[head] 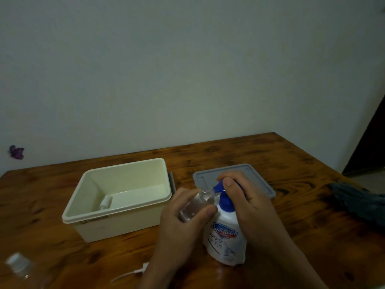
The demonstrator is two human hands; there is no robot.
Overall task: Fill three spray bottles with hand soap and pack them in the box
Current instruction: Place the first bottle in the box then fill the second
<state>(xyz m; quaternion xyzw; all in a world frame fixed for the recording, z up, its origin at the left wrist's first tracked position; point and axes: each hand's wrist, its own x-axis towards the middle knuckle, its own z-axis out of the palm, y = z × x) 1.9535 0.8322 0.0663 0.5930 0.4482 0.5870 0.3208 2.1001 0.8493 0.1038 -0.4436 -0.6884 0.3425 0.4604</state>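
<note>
Spray bottle (196, 205) gripped by left hand (181, 222), tilted under soap pump (226, 192).

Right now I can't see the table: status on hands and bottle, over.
Left hand holds small clear spray bottle, tilted to nozzle. Right hand presses pump of hand soap bottle. Cream box open, nothing blocking.

A white cable (129, 273) lies on the wooden table (270, 163); grey cloth (360, 203) at right.
</note>
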